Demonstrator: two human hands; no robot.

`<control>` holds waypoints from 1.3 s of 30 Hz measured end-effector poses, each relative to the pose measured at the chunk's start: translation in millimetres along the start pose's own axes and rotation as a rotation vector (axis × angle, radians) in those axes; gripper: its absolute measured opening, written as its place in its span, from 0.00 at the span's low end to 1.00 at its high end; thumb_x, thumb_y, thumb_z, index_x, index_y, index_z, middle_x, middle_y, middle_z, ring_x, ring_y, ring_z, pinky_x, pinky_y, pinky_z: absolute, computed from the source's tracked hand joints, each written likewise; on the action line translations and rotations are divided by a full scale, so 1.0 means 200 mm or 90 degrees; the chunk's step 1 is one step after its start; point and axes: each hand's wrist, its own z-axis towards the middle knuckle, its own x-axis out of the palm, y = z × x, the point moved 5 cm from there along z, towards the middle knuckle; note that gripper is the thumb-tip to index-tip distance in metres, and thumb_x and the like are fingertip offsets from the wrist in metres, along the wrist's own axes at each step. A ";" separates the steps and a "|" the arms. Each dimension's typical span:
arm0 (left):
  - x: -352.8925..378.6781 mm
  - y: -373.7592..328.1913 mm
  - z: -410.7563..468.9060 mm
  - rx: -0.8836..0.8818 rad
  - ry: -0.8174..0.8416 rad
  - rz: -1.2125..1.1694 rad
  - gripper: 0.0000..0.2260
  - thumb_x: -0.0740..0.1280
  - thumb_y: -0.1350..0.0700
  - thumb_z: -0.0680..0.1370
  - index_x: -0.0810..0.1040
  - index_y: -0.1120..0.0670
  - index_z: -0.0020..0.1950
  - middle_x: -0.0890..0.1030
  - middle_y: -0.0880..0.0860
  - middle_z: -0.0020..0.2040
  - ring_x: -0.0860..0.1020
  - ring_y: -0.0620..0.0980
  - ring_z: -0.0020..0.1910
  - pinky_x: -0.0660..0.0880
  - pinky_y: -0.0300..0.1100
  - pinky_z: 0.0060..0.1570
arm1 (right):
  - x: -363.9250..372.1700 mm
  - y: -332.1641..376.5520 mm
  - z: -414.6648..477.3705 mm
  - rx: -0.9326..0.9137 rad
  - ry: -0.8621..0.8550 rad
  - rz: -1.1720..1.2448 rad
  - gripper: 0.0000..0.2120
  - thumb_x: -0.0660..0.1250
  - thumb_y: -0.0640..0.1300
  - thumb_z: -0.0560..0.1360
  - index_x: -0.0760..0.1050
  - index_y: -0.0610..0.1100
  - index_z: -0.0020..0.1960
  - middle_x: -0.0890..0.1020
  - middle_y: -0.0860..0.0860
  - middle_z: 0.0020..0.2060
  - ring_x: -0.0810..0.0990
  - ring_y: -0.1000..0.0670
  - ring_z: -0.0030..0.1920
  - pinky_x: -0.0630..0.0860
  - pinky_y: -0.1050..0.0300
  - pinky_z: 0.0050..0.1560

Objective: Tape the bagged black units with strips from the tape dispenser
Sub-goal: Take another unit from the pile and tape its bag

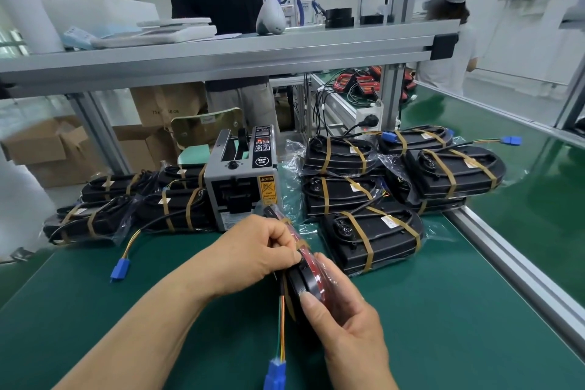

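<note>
Held item: one bagged black unit (302,282), stood on edge above the near middle of the green bench (95,310), gripped from both sides. On its upper edge the left hand (253,250) has its fingers curled tight, fingertips pinching at a brown tape strip (300,244) on the bag. Under its lower right side the right hand (345,317) is cupped round it, thumb pressed on the black rim. Coloured wires hang from the unit to a blue connector (275,370) at the near edge. Far left edge: left stack of taped units (177,209), bagged and each banded with brown tape. A loose blue plug (120,269) lies on the mat in front of it, on wires from that stack. Far middle: grey tape dispenser (240,187), just beside the left stack and just beyond the hands. Far right corner: right stack of taped units (373,237), bagged and piled on one another. Above the far edge: aluminium shelf (221,51). Beyond the far left corner: cardboard boxes (47,149).
</note>
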 end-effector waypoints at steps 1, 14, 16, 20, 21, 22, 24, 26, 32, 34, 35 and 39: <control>0.00 0.00 0.00 0.001 -0.004 0.007 0.06 0.73 0.53 0.74 0.81 0.51 0.37 0.77 0.43 0.31 0.72 0.39 0.31 0.70 0.31 0.34 | 0.00 0.00 0.00 0.001 0.000 0.002 0.25 0.71 0.28 0.72 0.77 0.50 0.63 0.85 0.61 0.52 0.82 0.63 0.54 0.75 0.74 0.50; 0.01 0.01 0.00 -0.009 -0.045 0.028 0.09 0.76 0.48 0.70 0.79 0.48 0.35 0.74 0.43 0.28 0.70 0.40 0.28 0.69 0.36 0.34 | 0.00 -0.03 0.01 -0.005 0.016 0.022 0.26 0.72 0.29 0.72 0.77 0.50 0.65 0.85 0.55 0.56 0.82 0.56 0.59 0.77 0.67 0.57; 0.01 0.01 -0.01 -0.012 -0.040 0.020 0.09 0.77 0.48 0.69 0.79 0.49 0.35 0.74 0.43 0.28 0.70 0.41 0.28 0.69 0.36 0.33 | 0.01 -0.04 0.01 -0.004 0.019 0.025 0.26 0.72 0.30 0.73 0.77 0.50 0.65 0.85 0.55 0.57 0.82 0.55 0.61 0.76 0.65 0.60; 0.00 0.02 -0.03 -0.028 -0.034 0.000 0.10 0.79 0.49 0.68 0.81 0.52 0.37 0.76 0.44 0.29 0.72 0.41 0.30 0.71 0.35 0.34 | 0.01 -0.04 0.00 0.000 0.022 0.022 0.26 0.72 0.30 0.72 0.77 0.51 0.65 0.85 0.55 0.58 0.82 0.55 0.61 0.77 0.63 0.60; 0.00 0.02 -0.03 -0.035 -0.032 -0.012 0.10 0.79 0.50 0.68 0.81 0.52 0.37 0.77 0.44 0.29 0.72 0.41 0.30 0.71 0.35 0.34 | 0.01 -0.04 0.00 0.000 0.020 0.019 0.26 0.72 0.30 0.72 0.77 0.51 0.65 0.84 0.55 0.58 0.81 0.55 0.61 0.77 0.62 0.61; -0.01 0.02 -0.03 -0.040 -0.030 -0.028 0.10 0.78 0.50 0.69 0.82 0.53 0.37 0.78 0.44 0.29 0.73 0.40 0.30 0.71 0.34 0.34 | 0.01 -0.03 0.00 -0.001 0.017 0.017 0.26 0.72 0.30 0.72 0.77 0.51 0.65 0.84 0.55 0.58 0.81 0.55 0.61 0.76 0.61 0.63; -0.01 0.03 -0.03 -0.051 -0.036 -0.074 0.11 0.74 0.49 0.73 0.82 0.53 0.36 0.78 0.44 0.29 0.74 0.40 0.29 0.71 0.33 0.33 | 0.01 -0.03 0.00 -0.002 0.013 0.014 0.26 0.72 0.30 0.72 0.77 0.51 0.65 0.84 0.55 0.59 0.81 0.55 0.62 0.75 0.58 0.66; -0.01 0.03 -0.03 -0.061 -0.046 -0.103 0.14 0.69 0.48 0.78 0.81 0.53 0.35 0.77 0.44 0.27 0.73 0.41 0.28 0.71 0.32 0.32 | 0.01 -0.03 0.00 -0.002 0.013 0.005 0.26 0.73 0.30 0.72 0.77 0.50 0.66 0.84 0.56 0.59 0.80 0.57 0.63 0.72 0.56 0.67; 0.00 0.02 -0.04 -0.056 -0.043 -0.109 0.12 0.74 0.46 0.72 0.80 0.51 0.34 0.79 0.45 0.30 0.74 0.39 0.28 0.71 0.32 0.32 | 0.01 -0.04 0.00 0.001 0.015 0.010 0.27 0.73 0.30 0.72 0.77 0.50 0.66 0.84 0.55 0.59 0.80 0.56 0.63 0.75 0.61 0.64; 0.00 0.03 -0.03 -0.058 -0.052 -0.073 0.11 0.78 0.47 0.69 0.80 0.52 0.35 0.79 0.45 0.31 0.74 0.40 0.29 0.71 0.34 0.34 | 0.01 -0.04 0.00 0.005 0.019 0.013 0.27 0.72 0.30 0.72 0.77 0.50 0.66 0.84 0.55 0.58 0.81 0.56 0.62 0.75 0.65 0.62; 0.00 0.04 -0.03 -0.059 -0.063 -0.057 0.11 0.78 0.48 0.68 0.81 0.52 0.36 0.79 0.45 0.30 0.74 0.40 0.29 0.71 0.35 0.34 | 0.01 -0.04 0.00 0.006 0.020 0.012 0.27 0.72 0.30 0.72 0.77 0.50 0.66 0.84 0.56 0.58 0.81 0.56 0.61 0.75 0.66 0.62; 0.01 0.07 -0.03 -0.058 -0.150 -0.035 0.09 0.77 0.48 0.68 0.79 0.48 0.38 0.74 0.42 0.27 0.71 0.39 0.27 0.69 0.35 0.32 | 0.00 -0.02 0.00 0.005 0.011 0.008 0.26 0.71 0.29 0.72 0.77 0.49 0.65 0.85 0.56 0.57 0.82 0.57 0.60 0.76 0.69 0.56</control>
